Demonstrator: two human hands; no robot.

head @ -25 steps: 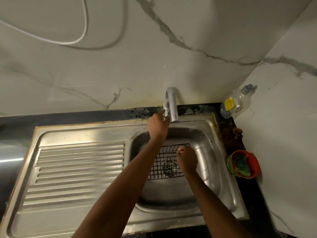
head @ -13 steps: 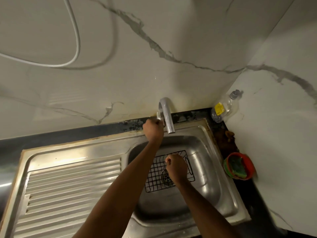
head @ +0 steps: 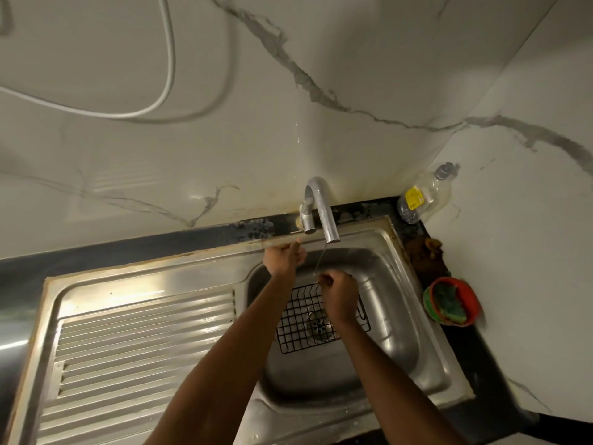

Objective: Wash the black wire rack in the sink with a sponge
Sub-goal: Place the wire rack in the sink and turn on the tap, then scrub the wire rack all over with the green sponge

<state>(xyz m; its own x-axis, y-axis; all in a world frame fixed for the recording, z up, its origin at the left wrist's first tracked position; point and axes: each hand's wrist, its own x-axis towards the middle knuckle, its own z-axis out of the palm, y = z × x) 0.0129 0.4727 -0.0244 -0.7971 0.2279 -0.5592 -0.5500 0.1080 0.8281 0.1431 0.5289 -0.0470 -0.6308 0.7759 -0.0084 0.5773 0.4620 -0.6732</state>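
my left hand (head: 284,256) hangs loosely open below the tap handle (head: 296,232); my right hand (head: 339,297) pinches the wire rack (head: 300,319) rim: probably light, stiff, slippery wet.

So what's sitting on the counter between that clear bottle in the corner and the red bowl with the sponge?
In the head view, between the clear bottle and the red bowl, a brownish clump sits on the dark counter; what it is, I cannot tell.

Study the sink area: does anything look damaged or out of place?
Yes. The dark counter strip behind the sink is worn, with pale patches where its surface has flaked. A brown, rust-like stain sits in the right corner. The clear bottle leans against the wall rather than standing upright.
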